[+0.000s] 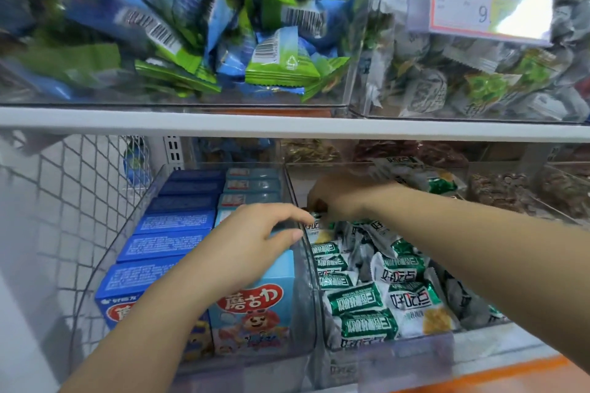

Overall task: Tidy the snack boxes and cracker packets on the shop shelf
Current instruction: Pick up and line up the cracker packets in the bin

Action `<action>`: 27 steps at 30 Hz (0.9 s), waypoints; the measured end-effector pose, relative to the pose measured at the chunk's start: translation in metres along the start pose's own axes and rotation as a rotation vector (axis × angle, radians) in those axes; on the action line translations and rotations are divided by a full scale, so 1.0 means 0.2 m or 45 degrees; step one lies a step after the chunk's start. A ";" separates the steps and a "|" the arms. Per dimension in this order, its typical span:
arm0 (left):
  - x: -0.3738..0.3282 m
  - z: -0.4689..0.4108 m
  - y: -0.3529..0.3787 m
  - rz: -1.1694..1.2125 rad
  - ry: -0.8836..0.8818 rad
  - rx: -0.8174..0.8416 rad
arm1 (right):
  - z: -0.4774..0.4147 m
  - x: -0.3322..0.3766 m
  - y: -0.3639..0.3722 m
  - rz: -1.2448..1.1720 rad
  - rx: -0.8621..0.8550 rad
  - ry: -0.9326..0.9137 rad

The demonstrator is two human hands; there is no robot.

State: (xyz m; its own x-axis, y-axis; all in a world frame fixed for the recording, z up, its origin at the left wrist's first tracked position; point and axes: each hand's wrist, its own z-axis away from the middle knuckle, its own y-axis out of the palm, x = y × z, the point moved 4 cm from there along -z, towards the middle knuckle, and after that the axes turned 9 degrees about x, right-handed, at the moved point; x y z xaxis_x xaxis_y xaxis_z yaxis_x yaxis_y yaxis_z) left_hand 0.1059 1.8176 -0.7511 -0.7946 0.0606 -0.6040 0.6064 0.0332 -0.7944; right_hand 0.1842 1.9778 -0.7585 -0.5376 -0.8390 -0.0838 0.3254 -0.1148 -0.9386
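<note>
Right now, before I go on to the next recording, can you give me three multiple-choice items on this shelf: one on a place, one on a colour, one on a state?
1. Where do the cracker packets lie?
A) in the clear bin right of the snack boxes
B) stacked on top of the boxes
C) on the floor

2. What colour is the left row of snack boxes?
A) red
B) dark blue
C) yellow

3. How is the left hand?
A) gripping a lifted box
B) fingers loosely spread over the light blue boxes, holding nothing
C) out of view

Key: 1 A, green-and-white packets fill that bin; 2 B, their tops are dark blue; 3 B, no box is lifted or held.
</note>
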 end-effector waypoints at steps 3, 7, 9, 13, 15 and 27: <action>0.00 0.00 -0.01 0.026 0.016 0.004 | -0.07 0.02 0.05 0.120 0.134 0.029; 0.02 -0.01 -0.01 0.050 0.025 0.005 | -0.09 0.03 0.09 0.106 0.325 -0.047; 0.03 -0.01 -0.01 0.081 0.010 0.013 | -0.10 0.00 0.03 -0.123 0.206 -0.087; 0.04 -0.01 -0.02 0.147 0.001 0.020 | -0.16 -0.05 -0.05 -0.193 -0.105 -0.117; 0.04 -0.02 -0.02 0.163 -0.006 0.018 | -0.20 -0.04 -0.01 -0.079 -0.113 -0.116; 0.04 -0.01 -0.02 0.218 0.010 0.005 | -0.24 0.02 0.07 0.400 -0.026 -0.018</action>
State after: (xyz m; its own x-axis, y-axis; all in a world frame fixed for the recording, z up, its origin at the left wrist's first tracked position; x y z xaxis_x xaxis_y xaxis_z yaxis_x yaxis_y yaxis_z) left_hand 0.0966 1.8203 -0.7525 -0.6797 0.0725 -0.7299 0.7326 0.0178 -0.6804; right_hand 0.1487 1.9979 -0.7877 -0.4020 -0.8392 -0.3662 0.4581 0.1619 -0.8740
